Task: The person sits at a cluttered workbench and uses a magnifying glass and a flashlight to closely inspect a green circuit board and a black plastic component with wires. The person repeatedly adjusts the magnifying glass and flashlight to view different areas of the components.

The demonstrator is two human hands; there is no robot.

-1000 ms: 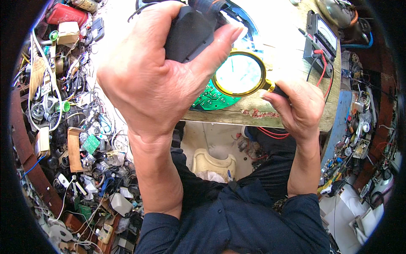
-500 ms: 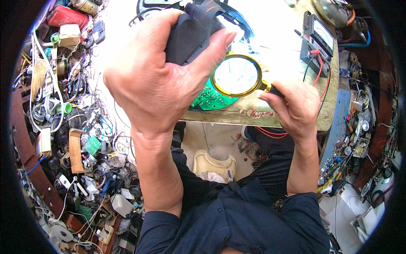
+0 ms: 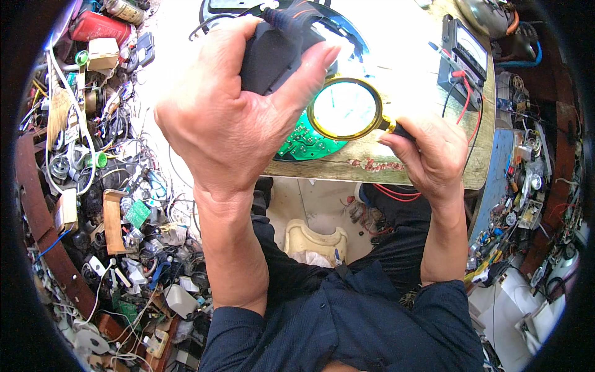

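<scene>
My left hand (image 3: 223, 124) is closed on a black plastic object (image 3: 266, 65) with a dark, orange-lined piece (image 3: 291, 18) at its top, blurred. Between the fingers of my right hand (image 3: 427, 155) is the dark handle of a magnifying glass (image 3: 344, 106) with a gold rim. The bright lens hangs over a green circuit board (image 3: 313, 149), which is partly hidden by my left hand and the lens. Behind them a round, blue-rimmed appliance part (image 3: 359, 43) lies on the pale wooden bench (image 3: 396, 87), washed out by glare.
An analog meter (image 3: 465, 56) with red and black leads sits at the bench's right, near a metal vessel (image 3: 483, 15). Dense heaps of wires, boards and parts (image 3: 130, 217) fill the left; more electronic scrap (image 3: 520, 204) lines the right. A cream stool (image 3: 316, 239) shows below.
The magnifying glass and my right hand have shifted slightly left. My left hand's thumb and the black object are a little lower and further left; both grips are the same.
</scene>
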